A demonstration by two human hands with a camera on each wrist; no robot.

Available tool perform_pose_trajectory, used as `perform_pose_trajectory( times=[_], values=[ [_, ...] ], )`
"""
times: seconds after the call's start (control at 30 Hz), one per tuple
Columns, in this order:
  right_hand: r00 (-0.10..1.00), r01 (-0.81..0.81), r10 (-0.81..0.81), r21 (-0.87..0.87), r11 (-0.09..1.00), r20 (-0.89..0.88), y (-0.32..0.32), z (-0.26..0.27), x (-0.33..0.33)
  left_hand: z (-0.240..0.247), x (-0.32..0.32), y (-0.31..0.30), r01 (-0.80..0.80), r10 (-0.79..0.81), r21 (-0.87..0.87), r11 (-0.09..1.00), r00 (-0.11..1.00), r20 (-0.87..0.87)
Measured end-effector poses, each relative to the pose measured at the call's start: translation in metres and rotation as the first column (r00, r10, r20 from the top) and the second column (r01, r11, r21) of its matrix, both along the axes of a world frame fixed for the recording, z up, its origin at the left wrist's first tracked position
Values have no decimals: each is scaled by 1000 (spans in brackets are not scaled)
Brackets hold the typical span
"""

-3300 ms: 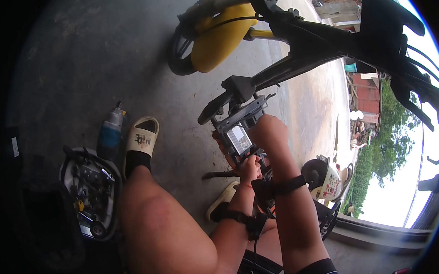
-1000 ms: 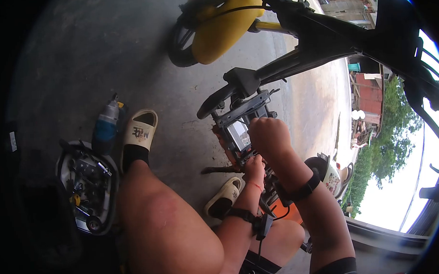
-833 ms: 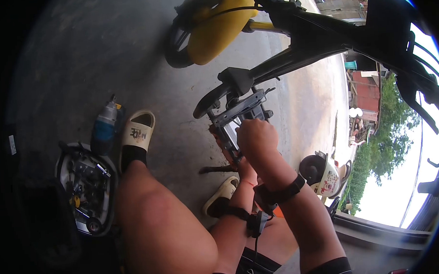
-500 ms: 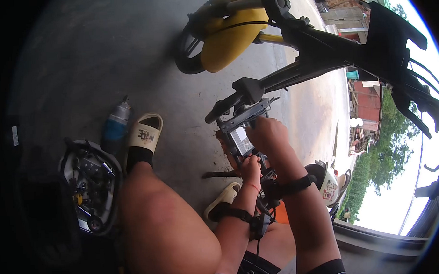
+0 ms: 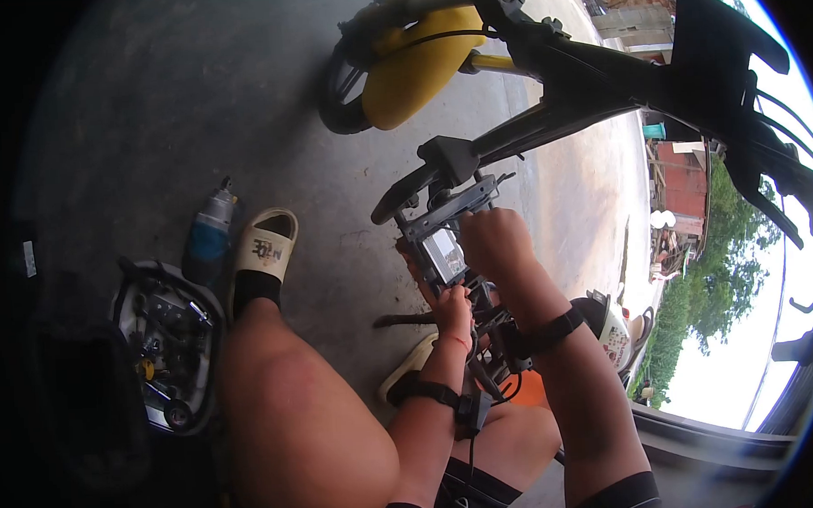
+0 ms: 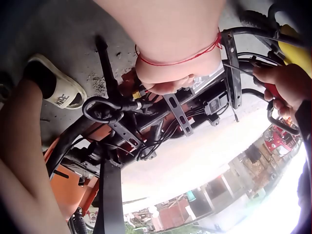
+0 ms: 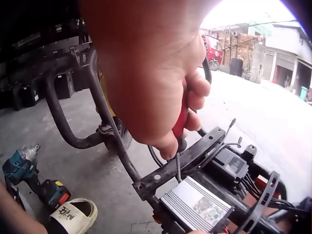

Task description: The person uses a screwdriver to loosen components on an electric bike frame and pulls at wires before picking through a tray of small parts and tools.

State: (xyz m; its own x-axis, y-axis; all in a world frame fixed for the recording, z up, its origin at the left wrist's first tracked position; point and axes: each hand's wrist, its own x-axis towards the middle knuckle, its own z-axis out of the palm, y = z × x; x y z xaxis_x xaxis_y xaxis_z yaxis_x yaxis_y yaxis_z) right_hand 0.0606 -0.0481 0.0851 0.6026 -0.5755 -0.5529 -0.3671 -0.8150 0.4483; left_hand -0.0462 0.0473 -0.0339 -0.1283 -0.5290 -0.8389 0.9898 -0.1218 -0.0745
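Note:
A red-handled screwdriver [image 7: 180, 122] is gripped in my right hand [image 5: 497, 244], its shaft pointing down past a black crossbar [image 7: 195, 155] to the end of a finned silver box [image 7: 197, 204]. The box [image 5: 444, 254] lies within the black vehicle frame [image 6: 234, 73]. My left hand [image 5: 453, 311] holds the opposite end of the box, fingers curled in the left wrist view; their exact contact is partly hidden. Beside the box sits a black module with wires [image 7: 229, 165]. The screwdriver tip cannot be made out clearly.
A blue impact wrench [image 5: 211, 234] lies on the floor by a sandal [image 5: 267, 247], above a tray of tools and parts [image 5: 215, 350]. The yellow front fender [image 5: 418, 70] and dark frame tube [image 5: 588, 77] stand ahead. Bare concrete floor [image 5: 195, 91] extends left.
The head view has shifted a little. My right hand hid more of the silver box moments ago; more of the box shows now. Both hands stay around it, the right one still closed.

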Motion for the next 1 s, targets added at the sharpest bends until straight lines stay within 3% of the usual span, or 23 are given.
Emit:
perform_pose_trajectory(
  times=[0.1, 0.2, 0.23, 0.3, 0.43, 0.5, 0.57, 0.63, 0.67, 0.83, 0.9, 0.93, 1.0],
  values=[
    [998, 51, -52, 33, 998, 30, -5, 0, -9, -10, 4, 11, 16, -17, 30, 999, 999, 37],
    [939, 333, -334, 28, 942, 81, 0, 7, -4, -20, 9, 19, 31, -33, 30, 999, 998, 58],
    [938, 334, -335, 33, 942, 87, 3, 5, 3, -21, 14, 21, 18, -19, 14, 1000, 999, 50],
    [848, 513, -504, -14, 859, 162, 11, 2, 16, -22, 19, 20, 1, -3, 24, 1000, 998, 57],
    [830, 546, -533, -46, 836, 166, 7, -3, 20, -16, 20, 11, 42, -39, -13, 999, 986, 161],
    [888, 458, -457, 2, 889, 41, 5, 0, 16, -8, 23, 7, -13, 15, -22, 1000, 996, 89],
    [905, 423, -424, 26, 906, 44, 8, 1, 7, 0, 27, 5, -24, 25, -25, 999, 998, 61],
    [974, 225, -222, 64, 972, -50, 12, 4, -4, 1, 27, 6, -38, 40, -40, 998, 998, 51],
    [998, 7, -9, 44, 999, 59, 8, -5, -21, 1, 27, 7, -25, 27, -44, 999, 998, 55],
    [995, 89, -86, 72, 993, -40, 18, -8, -6, 3, 14, 17, 27, -26, -21, 999, 999, 47],
    [967, 247, -248, 26, 969, 55, 20, -6, -3, -1, 8, 22, 46, -45, -3, 999, 998, 40],
    [895, 425, -427, 43, 904, 127, 23, -3, 0, -6, 6, 26, 65, -65, -11, 998, 997, 41],
    [870, 477, -481, 64, 877, 109, 17, 3, 4, -9, 2, 24, 68, -68, 8, 998, 997, 31]
  ],
)
